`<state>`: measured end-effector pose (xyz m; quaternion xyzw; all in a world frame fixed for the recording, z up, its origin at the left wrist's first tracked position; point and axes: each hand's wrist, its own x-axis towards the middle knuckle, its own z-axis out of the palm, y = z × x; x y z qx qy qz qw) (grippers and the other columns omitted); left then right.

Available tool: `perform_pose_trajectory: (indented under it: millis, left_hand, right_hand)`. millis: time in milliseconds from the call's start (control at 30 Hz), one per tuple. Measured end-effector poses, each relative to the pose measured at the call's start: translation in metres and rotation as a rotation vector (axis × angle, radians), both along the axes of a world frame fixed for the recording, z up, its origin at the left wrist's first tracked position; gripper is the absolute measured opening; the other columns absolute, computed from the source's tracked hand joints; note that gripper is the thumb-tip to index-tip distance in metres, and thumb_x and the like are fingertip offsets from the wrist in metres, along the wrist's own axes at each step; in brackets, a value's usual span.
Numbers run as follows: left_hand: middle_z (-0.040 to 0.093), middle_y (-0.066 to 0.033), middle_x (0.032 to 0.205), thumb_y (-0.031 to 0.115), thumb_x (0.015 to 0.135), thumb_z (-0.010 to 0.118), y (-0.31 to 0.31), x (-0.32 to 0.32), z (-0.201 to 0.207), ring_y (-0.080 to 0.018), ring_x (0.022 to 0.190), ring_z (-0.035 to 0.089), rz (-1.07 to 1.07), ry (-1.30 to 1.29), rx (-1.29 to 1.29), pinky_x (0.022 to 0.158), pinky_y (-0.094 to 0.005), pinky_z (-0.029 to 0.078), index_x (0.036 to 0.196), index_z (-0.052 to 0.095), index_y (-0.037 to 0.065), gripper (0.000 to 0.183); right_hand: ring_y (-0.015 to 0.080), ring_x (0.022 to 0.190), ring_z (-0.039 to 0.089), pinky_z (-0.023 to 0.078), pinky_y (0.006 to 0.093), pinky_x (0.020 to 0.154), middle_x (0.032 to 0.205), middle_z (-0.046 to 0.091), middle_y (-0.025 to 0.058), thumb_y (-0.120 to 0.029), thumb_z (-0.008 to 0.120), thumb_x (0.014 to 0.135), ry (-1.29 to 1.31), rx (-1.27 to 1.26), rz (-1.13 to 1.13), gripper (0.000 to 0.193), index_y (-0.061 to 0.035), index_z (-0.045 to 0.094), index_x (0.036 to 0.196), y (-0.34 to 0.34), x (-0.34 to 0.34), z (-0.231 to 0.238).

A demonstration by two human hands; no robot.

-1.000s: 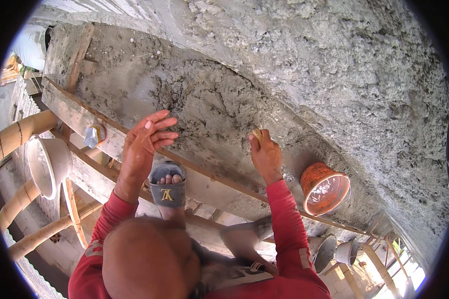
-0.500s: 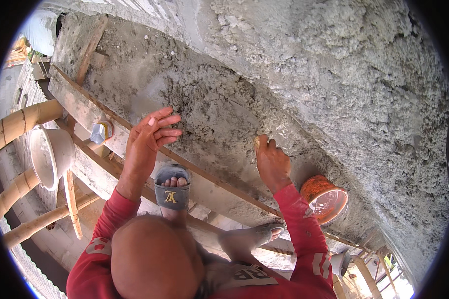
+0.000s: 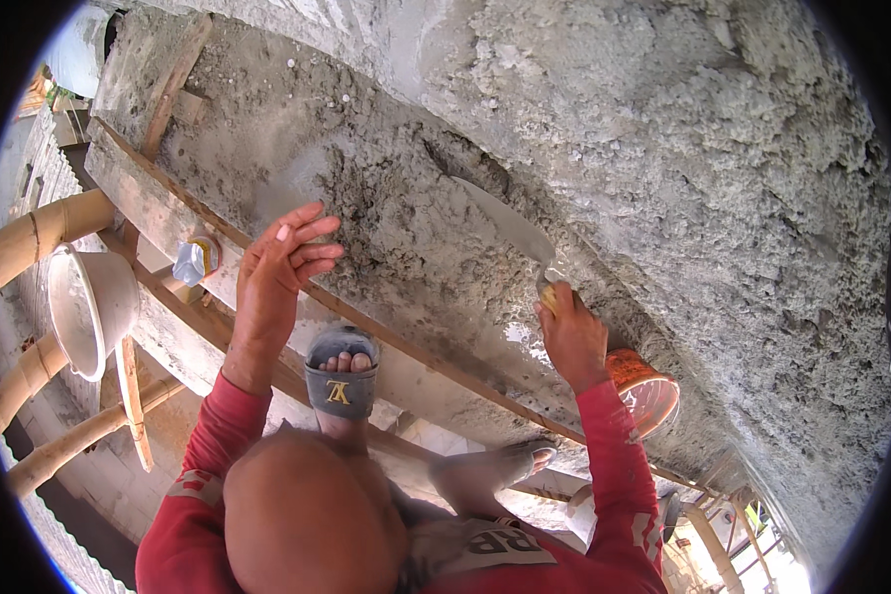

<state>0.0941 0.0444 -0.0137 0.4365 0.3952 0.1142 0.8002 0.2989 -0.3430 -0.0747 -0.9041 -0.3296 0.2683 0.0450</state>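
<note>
A trowel (image 3: 506,219) with a long grey blade is in my right hand (image 3: 576,340), my fingers wrapped round its pale handle. Its blade lies over wet grey mortar (image 3: 406,233), pointing up and left along the foot of the rough wall (image 3: 683,178). Over the board edge on the left, my left hand (image 3: 285,257) is raised with its fingers apart and nothing in it. An orange bucket (image 3: 643,391) sits just beyond my right wrist, partly hidden by the forearm.
A long wooden board (image 3: 158,193) edges the mortar. Left of it are a small cup-like container (image 3: 196,260), a pale basin (image 3: 94,309) and bamboo poles (image 3: 45,243). My sandalled foot (image 3: 341,381) stands on planks; the other foot (image 3: 495,473) is to its right.
My right hand has moved right and slightly down, and the trowel's blade now shows beyond it. My left hand has shifted a little left, still open.
</note>
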Motion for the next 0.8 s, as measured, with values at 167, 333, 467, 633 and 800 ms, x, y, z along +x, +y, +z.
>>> perform_pose_trajectory:
  millis: [167, 333, 467, 633, 800]
  left_hand:
    - [0.072, -0.0189, 0.134, 0.034, 0.115, 0.050, 0.003, -0.009, -0.007, -0.0219, 0.105, 0.076, 0.026, 0.039, -0.055, 0.093, -0.0310, 0.060, 0.148, 0.055, -0.006, 0.052]
    - [0.072, -0.0193, 0.133, 0.035, 0.115, 0.051, -0.003, -0.002, 0.000, -0.0222, 0.106, 0.076, -0.025, 0.010, -0.033, 0.094, -0.0321, 0.060, 0.148, 0.055, -0.007, 0.053]
    - [0.072, -0.0192, 0.133, 0.034, 0.115, 0.051, -0.002, 0.002, 0.010, -0.0226, 0.106, 0.076, -0.075, -0.017, 0.017, 0.094, -0.0326, 0.060, 0.148, 0.055, -0.007, 0.053]
    - [0.072, -0.0188, 0.133, 0.034, 0.115, 0.051, -0.005, -0.006, 0.013, -0.0226, 0.106, 0.076, -0.011, 0.001, 0.013, 0.094, -0.0328, 0.060, 0.148, 0.055, -0.007, 0.053]
    - [0.072, -0.0188, 0.133, 0.033, 0.115, 0.050, -0.003, -0.001, 0.012, -0.0228, 0.105, 0.076, -0.011, -0.036, 0.011, 0.094, -0.0329, 0.060, 0.147, 0.056, -0.006, 0.051]
  right_hand:
    - [0.0533, 0.081, 0.070, 0.051, 0.0639, 0.071, 0.086, 0.072, 0.0274, -0.036, 0.060, 0.109, 0.133, -0.029, -0.474, 0.033, -0.0086, 0.054, 0.125, -0.112, -0.062, -0.005]
    - [0.0572, 0.086, 0.067, 0.049, 0.0635, 0.072, 0.086, 0.070, 0.0306, -0.042, 0.058, 0.110, 0.271, 0.118, -0.383, 0.038, -0.0060, 0.057, 0.121, -0.022, -0.043, -0.069]
    - [0.0558, 0.088, 0.067, 0.049, 0.0627, 0.074, 0.088, 0.070, 0.0314, -0.038, 0.059, 0.109, 0.362, 0.227, -0.297, 0.037, -0.0037, 0.056, 0.121, 0.053, -0.016, -0.054]
    - [0.0511, 0.087, 0.071, 0.053, 0.0588, 0.071, 0.090, 0.072, 0.0277, -0.030, 0.062, 0.108, 0.269, 0.220, -0.294, 0.031, -0.0038, 0.054, 0.123, 0.073, -0.035, 0.034]
    - [0.0449, 0.082, 0.073, 0.057, 0.0517, 0.067, 0.104, 0.072, 0.0207, -0.030, 0.065, 0.107, -0.040, 0.216, -0.118, 0.031, -0.0074, 0.052, 0.124, 0.086, -0.050, 0.074]
